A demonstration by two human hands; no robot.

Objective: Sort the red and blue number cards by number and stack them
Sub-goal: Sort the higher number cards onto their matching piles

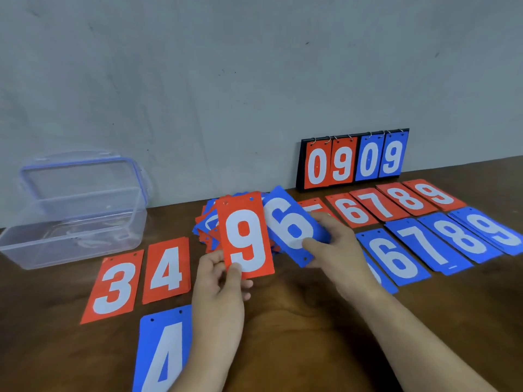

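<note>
Left hand [218, 281] pinches red 9 [244, 236]; right hand [336, 244] holds blue card [291, 224] (tilted).

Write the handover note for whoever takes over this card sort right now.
Left hand: pinches a red 9 card by its lower end.
Right hand: holds a blue card reading 6 as held; its holes are at the lower end, so perhaps an inverted 9.
Done, laid on the table: red 3, red 4, blue 4 at left; red 6, red 7, red 8, red 9 pile, blue 6, blue 7, blue 8, blue 9 at right.
Left: place both held cards, then sort the mixed pile behind them.
</note>
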